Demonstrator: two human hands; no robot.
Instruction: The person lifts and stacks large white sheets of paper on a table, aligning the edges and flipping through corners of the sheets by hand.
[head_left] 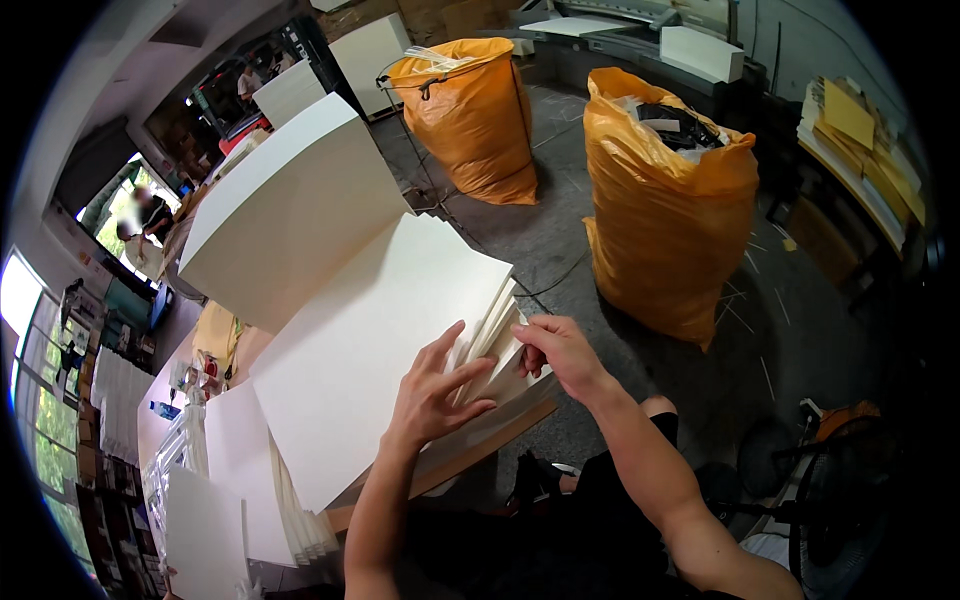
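Observation:
A fanned stack of large white sheets (380,330) lies in front of me, its edges splayed in layers at the near right side. My left hand (435,390) rests against those splayed edges, fingers spread and holding nothing. At the right corner of the same stack, my right hand (562,352) is closed, thumb and forefinger pinched beside the sheet edges. What sits between those fingertips, if anything, is too small to make out. Behind the sheets stands a tall block of stacked white boards (300,210).
Two orange sacks stand on the dark floor: one farther back (470,130), one at right (670,220) filled with scraps. More white sheets (245,470) are piled at left near a blue-capped bottle (164,410). A black fan (850,500) stands at lower right. People are far left.

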